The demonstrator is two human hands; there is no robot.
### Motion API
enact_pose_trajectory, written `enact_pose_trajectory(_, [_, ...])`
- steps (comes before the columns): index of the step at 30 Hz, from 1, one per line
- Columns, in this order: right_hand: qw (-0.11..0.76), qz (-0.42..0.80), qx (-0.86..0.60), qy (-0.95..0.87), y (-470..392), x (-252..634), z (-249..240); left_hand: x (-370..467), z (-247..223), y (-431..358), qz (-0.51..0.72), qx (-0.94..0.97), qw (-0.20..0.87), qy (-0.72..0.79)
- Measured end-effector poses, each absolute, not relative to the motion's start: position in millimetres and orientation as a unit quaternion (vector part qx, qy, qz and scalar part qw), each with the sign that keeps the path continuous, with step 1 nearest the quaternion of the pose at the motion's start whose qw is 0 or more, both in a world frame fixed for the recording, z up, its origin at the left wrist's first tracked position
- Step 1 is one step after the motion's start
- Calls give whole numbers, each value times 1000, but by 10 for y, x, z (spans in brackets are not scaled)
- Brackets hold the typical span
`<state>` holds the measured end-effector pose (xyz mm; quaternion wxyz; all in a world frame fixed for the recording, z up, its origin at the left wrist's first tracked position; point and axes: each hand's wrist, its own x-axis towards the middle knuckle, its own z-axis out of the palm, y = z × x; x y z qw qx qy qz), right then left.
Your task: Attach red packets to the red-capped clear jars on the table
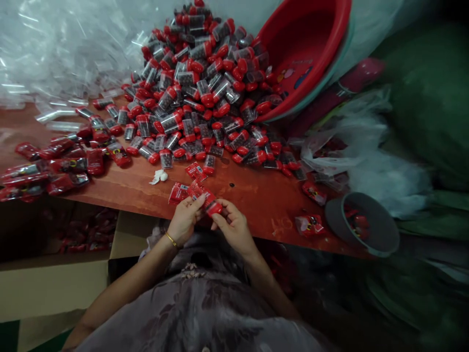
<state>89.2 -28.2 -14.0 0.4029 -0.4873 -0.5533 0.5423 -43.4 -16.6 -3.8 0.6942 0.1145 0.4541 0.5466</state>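
Note:
A small red printed packet is held between my two hands over the table's front edge. My left hand pinches its upper left end with thumb and fingers. With bent fingers, my right hand grips its lower right end, where a glossy red part shows. Close by on the table lie flat red packets and another red packet. Beyond them rises a large heap of clear containers with red caps and dark contents.
Filled red packets are piled at the left, above an open cardboard box with more inside. Clear plastic sleeves cover the back left. At right are a tilted red basin, a grey bowl and plastic bags. White crumpled scrap lies mid-table.

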Motion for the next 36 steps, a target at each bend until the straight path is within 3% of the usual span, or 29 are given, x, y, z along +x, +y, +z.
enact_pose_trajectory(7, [433,496,-497,-565,-207,944,-228,-480,-14,-210,500,90,727,461])
enact_pose_trajectory(16, [405,395,-478,-672,-103,734,-217,-736,-25,-302,497,146,712,474])
enact_pose_trajectory(24, [324,151,-472,-806,665,715,-213,-1565,-42,-561,576,260,464,620])
enact_pose_trajectory(30, [291,244,-243,-892,457,286,96,-1376,-93,-579,521,370,517,569])
enact_pose_trajectory(36, [265,274,-246,-891,204,70,117,-1367,-122,-644,482,386,528,583])
